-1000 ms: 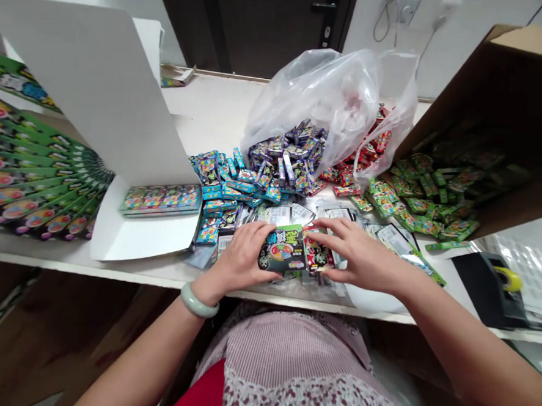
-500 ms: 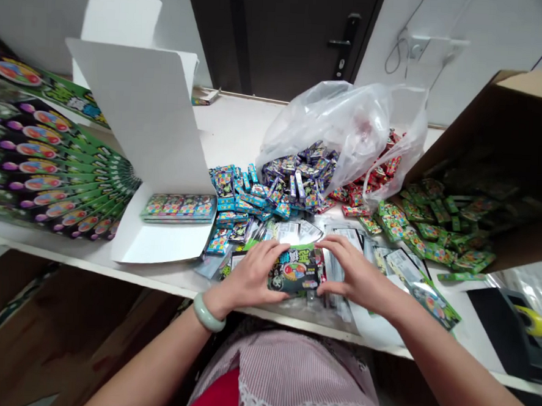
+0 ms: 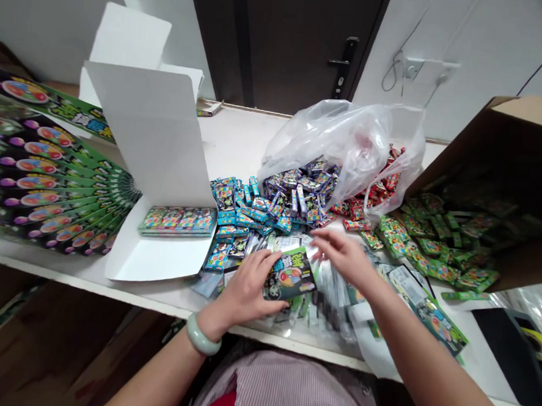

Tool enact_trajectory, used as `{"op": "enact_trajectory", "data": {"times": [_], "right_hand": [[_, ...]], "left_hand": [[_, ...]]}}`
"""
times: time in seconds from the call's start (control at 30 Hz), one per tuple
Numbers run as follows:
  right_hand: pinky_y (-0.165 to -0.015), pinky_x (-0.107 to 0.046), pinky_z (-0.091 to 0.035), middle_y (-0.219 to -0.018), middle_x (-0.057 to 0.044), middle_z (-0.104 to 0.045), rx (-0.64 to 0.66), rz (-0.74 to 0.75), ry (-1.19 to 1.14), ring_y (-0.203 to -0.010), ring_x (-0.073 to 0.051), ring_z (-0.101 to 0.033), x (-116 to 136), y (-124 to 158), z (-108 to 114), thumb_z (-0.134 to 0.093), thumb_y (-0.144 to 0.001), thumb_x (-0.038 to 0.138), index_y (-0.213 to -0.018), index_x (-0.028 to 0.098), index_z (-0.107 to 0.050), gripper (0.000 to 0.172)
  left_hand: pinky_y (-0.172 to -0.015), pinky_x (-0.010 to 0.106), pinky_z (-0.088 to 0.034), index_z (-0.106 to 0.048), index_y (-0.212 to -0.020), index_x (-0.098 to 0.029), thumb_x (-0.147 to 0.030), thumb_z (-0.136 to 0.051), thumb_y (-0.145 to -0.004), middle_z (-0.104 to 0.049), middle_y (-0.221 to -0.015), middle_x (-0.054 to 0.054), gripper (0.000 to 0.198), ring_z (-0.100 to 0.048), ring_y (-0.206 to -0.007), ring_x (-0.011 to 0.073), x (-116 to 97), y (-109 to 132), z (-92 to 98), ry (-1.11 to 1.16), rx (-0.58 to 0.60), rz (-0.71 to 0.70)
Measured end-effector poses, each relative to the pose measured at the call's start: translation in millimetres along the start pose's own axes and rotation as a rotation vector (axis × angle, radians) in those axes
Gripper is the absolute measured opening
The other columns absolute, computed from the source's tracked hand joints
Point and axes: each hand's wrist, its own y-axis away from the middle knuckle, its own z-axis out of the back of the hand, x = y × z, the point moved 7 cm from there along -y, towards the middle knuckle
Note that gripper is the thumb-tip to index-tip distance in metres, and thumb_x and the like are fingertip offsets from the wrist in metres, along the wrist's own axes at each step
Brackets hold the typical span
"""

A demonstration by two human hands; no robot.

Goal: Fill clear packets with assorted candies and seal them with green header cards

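Note:
My left hand (image 3: 250, 287) grips a black and green printed packet (image 3: 291, 276) by its left side, thumb along the near edge. The packet is tilted above flat clear plastic sleeves (image 3: 332, 298) near the table's front edge. Just right of the packet is my right hand (image 3: 343, 256), apart from it. Its fingers are loosely bent and spread, with nothing visible in them. Beyond the hands lie small blue packs (image 3: 252, 214) and purple packs (image 3: 315, 184). Red packs (image 3: 387, 179) lie partly inside a clear plastic bag (image 3: 322, 123).
An open white box (image 3: 157, 263) holding a row of small packs (image 3: 178, 220) stands left, beside fanned printed cartons (image 3: 47, 171). At right, a brown cardboard box (image 3: 467, 147) lies on its side with green packs (image 3: 437, 250) spilling out. A yellow tape roll (image 3: 540, 345) sits far right.
My right hand has let go of the packet and moved slightly up, away from it. The packet is now turned and tilted in my left hand. The whole view has shifted a little.

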Motion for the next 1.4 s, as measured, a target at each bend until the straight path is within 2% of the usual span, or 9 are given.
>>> {"op": "enact_trajectory", "data": {"times": [0.1, 0.3, 0.5, 0.7, 0.97, 1.07, 1.17, 1.27, 1.4], "right_hand": [[-0.089, -0.041, -0.048, -0.108, -0.013, -0.063, -0.315, -0.004, 0.346, -0.092, -0.025, -0.062, -11, -56, 39, -0.065, -0.08, 0.038, -0.11, 0.016, -0.062, 0.037], [-0.092, -0.044, -0.044, -0.101, -0.012, -0.063, -0.351, -0.061, 0.345, -0.102, -0.03, -0.057, -41, -111, 35, -0.07, -0.069, 0.031, -0.087, 0.018, -0.065, 0.023], [-0.068, -0.034, -0.052, -0.09, -0.007, -0.072, -0.138, -0.066, 0.165, -0.077, -0.02, -0.065, -61, -68, 41, -0.048, -0.086, 0.04, -0.102, 0.015, -0.065, 0.034], [-0.091, -0.036, -0.047, -0.103, -0.005, -0.073, 0.161, 0.053, 0.214, -0.099, -0.021, -0.065, -53, -28, 50, -0.057, -0.083, 0.023, -0.098, 0.022, -0.072, 0.021], [-0.104, -0.047, -0.032, -0.112, -0.006, -0.071, 0.248, 0.328, 0.655, -0.121, -0.025, -0.054, -63, 6, 44, -0.059, -0.086, 0.018, -0.096, 0.025, -0.071, 0.017], [-0.105, -0.047, -0.034, -0.126, -0.01, -0.064, 0.156, 0.253, 0.64, -0.124, -0.026, -0.051, -75, 16, 48, -0.057, -0.088, 0.026, -0.114, 0.023, -0.066, 0.027], [-0.106, -0.054, -0.032, -0.142, -0.018, -0.048, 0.011, 0.066, 0.706, -0.132, -0.036, -0.041, -85, 16, 50, -0.069, -0.077, 0.046, -0.132, 0.018, -0.054, 0.063], [-0.103, -0.055, -0.037, -0.133, -0.019, -0.054, 0.001, -0.029, 0.743, -0.125, -0.037, -0.047, -82, 15, 42, -0.074, -0.069, 0.042, -0.131, 0.017, -0.053, 0.07], [-0.106, -0.048, -0.039, -0.132, -0.016, -0.054, -0.115, 0.21, 0.626, -0.125, -0.031, -0.048, -30, 28, 45, -0.069, -0.074, 0.032, -0.13, 0.017, -0.051, 0.061]], "left_hand": [[-0.102, 0.054, -0.043, -0.034, -0.142, -0.02, -0.043, -0.078, -0.067, -0.049, -0.13, 0.015, 0.09, -0.048, -0.121, 0.0347, 3, 2, 8.0, -0.018, -0.013, 0.02], [-0.101, 0.054, -0.044, -0.032, -0.143, -0.022, -0.042, -0.079, -0.068, -0.049, -0.13, 0.015, 0.091, -0.05, -0.121, 0.0341, 3, 5, 13.1, -0.009, -0.03, 0.034], [-0.105, 0.052, -0.041, -0.033, -0.142, -0.022, -0.045, -0.075, -0.073, -0.048, -0.133, 0.014, 0.084, -0.046, -0.125, 0.0329, 24, 18, 31.1, -0.039, -0.053, 0.077], [-0.106, 0.052, -0.04, -0.03, -0.143, -0.023, -0.05, -0.072, -0.074, -0.047, -0.133, 0.014, 0.085, -0.046, -0.124, 0.0326, 24, 8, 27.1, -0.031, -0.014, 0.064], [-0.105, 0.052, -0.039, -0.029, -0.144, -0.025, -0.051, -0.072, -0.076, -0.046, -0.133, 0.014, 0.085, -0.046, -0.124, 0.0326, 18, 8, 13.6, -0.046, 0.022, 0.042], [-0.104, 0.052, -0.04, -0.03, -0.144, -0.024, -0.052, -0.071, -0.075, -0.046, -0.132, 0.014, 0.085, -0.047, -0.123, 0.0327, 21, 9, 10.6, -0.067, 0.032, 0.028], [-0.104, 0.051, -0.041, -0.03, -0.144, -0.023, -0.052, -0.072, -0.075, -0.047, -0.131, 0.014, 0.086, -0.047, -0.123, 0.0329, 18, 4, 5.7, -0.076, 0.042, -0.003], [-0.104, 0.051, -0.042, -0.03, -0.144, -0.022, -0.051, -0.073, -0.074, -0.047, -0.13, 0.015, 0.087, -0.048, -0.122, 0.0328, 13, -1, 0.6, -0.071, 0.057, -0.036], [-0.103, 0.051, -0.042, -0.031, -0.144, -0.022, -0.051, -0.074, -0.073, -0.047, -0.13, 0.015, 0.087, -0.048, -0.121, 0.0331, 15, 0, 1.0, -0.083, 0.04, -0.018]]}}
